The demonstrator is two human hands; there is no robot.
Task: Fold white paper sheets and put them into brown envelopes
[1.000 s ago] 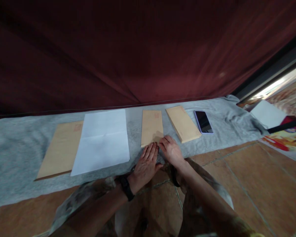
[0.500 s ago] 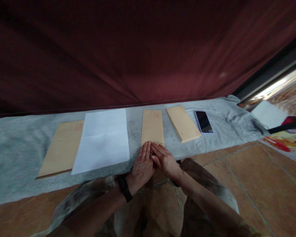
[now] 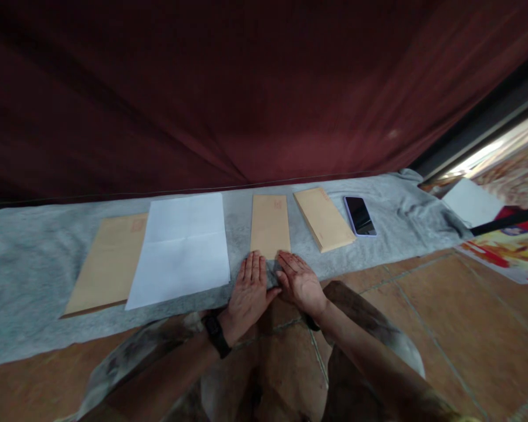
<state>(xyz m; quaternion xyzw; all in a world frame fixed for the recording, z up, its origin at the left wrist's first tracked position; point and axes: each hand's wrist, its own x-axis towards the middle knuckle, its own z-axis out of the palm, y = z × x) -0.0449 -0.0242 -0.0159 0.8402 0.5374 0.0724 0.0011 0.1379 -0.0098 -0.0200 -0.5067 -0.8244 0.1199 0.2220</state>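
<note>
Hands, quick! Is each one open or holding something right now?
Left hand: open, fingers on the near edge of the middle envelope.
Right hand: open, fingers at that edge's right corner.

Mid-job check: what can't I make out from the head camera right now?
Head view:
- Near corners of the middle envelope: hidden under fingers of the left hand and right hand.
- Its red print: too small and blurred to read.
- Leftmost envelope, right part: covered by white paper.
- Colourful poster: cut off by the right edge.
</note>
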